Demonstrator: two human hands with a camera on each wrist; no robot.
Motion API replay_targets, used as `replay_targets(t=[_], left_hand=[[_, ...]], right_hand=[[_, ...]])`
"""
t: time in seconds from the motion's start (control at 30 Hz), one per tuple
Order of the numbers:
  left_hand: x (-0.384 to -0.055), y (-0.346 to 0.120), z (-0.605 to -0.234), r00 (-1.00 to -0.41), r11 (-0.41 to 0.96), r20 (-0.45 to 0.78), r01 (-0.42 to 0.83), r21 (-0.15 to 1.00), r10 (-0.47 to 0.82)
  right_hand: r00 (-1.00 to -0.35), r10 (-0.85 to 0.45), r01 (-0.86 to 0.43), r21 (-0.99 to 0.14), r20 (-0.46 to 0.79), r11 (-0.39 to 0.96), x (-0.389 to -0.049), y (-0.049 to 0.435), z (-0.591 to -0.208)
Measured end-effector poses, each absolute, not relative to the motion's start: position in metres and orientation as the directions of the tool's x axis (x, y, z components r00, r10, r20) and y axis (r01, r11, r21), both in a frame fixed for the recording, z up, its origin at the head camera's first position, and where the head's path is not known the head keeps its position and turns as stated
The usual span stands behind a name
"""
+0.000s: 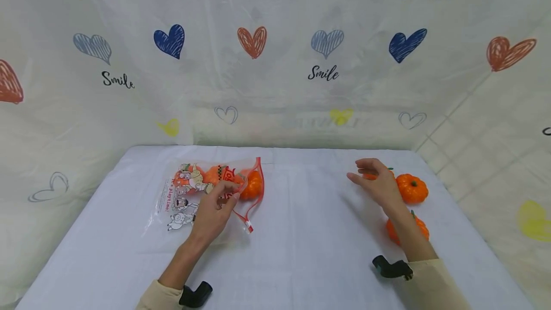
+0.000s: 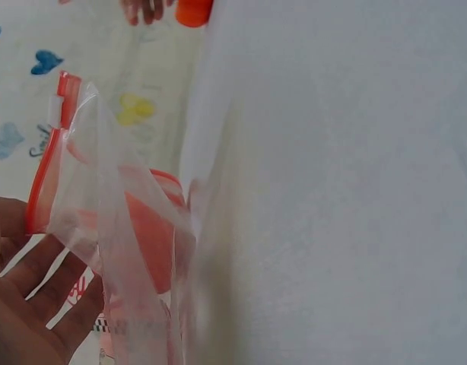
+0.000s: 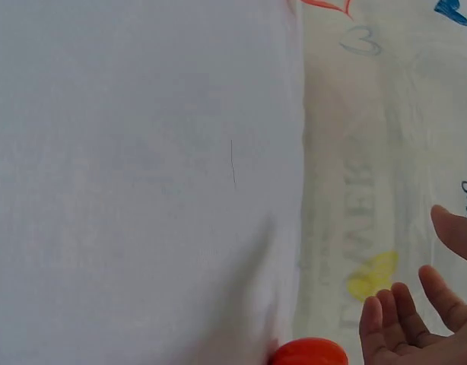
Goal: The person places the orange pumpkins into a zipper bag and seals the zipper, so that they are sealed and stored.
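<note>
A clear plastic zip bag (image 1: pixel 161 214) with printed cartoon figures and a red zip edge lies on the table's left side. Small orange pumpkins (image 1: pixel 254 185) show inside it. My left hand (image 1: pixel 217 212) pinches the bag's red-edged mouth between thumb and fingers, lifting one side of it; the left wrist view has this lifted red zip strip (image 2: pixel 43 179) beside the fingers. Over on the right, my right hand (image 1: pixel 380 188) hovers with fingers apart and holds nothing. Partly behind it is an orange pumpkin (image 1: pixel 370 176), which also shows low in the right wrist view (image 3: pixel 309 353).
Another pumpkin (image 1: pixel 412 189) stands just right of the right hand. A further pumpkin (image 1: pixel 393 232) sits nearer, partly covered by the right forearm. White cloth covers the table (image 1: pixel 301 233). Behind it hangs a pale curtain (image 1: pixel 275 80) printed with hearts.
</note>
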State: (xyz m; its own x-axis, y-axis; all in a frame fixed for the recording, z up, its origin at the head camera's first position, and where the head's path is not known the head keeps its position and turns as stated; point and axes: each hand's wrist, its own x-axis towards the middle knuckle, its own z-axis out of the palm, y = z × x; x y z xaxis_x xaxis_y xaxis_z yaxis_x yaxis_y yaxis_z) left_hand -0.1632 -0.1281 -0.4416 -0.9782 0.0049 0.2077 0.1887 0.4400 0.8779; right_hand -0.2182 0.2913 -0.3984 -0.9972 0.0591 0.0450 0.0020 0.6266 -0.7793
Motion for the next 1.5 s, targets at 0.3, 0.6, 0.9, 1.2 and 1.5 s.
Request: replay_targets(t=[0.3, 0.6, 0.9, 1.2, 1.5], left_hand=[[-0.163, -0.127, -0.442, -0.979, 0.442, 0.204, 0.184, 0.878, 0.001], [-0.162, -0.127, -0.440, -0.981, 0.436, 0.193, 0.174, 0.883, 0.000], [-0.162, -0.127, -0.441, -0.982, 0.435, 0.189, 0.171, 0.884, 0.002], [-0.163, -0.127, -0.441, -0.980, 0.432, 0.199, 0.181, 0.884, 0.005], [-0.163, -0.128, -0.441, -0.981, 0.429, 0.194, 0.175, 0.886, 0.000]], right_hand=[[-1.000, -0.025, -0.013, -0.803, -0.002, 0.596, -0.212, 0.315, -0.391], [-0.989, -0.125, -0.017, -0.775, -0.080, 0.632, -0.201, 0.343, -0.386], [-0.970, -0.239, -0.132, -0.758, -0.032, 0.639, -0.191, 0.375, -0.386], [-0.956, -0.294, -0.168, -0.795, -0.013, 0.582, -0.180, 0.410, -0.390], [-0.932, -0.330, -0.081, -0.801, -0.150, 0.593, -0.169, 0.436, -0.397]])
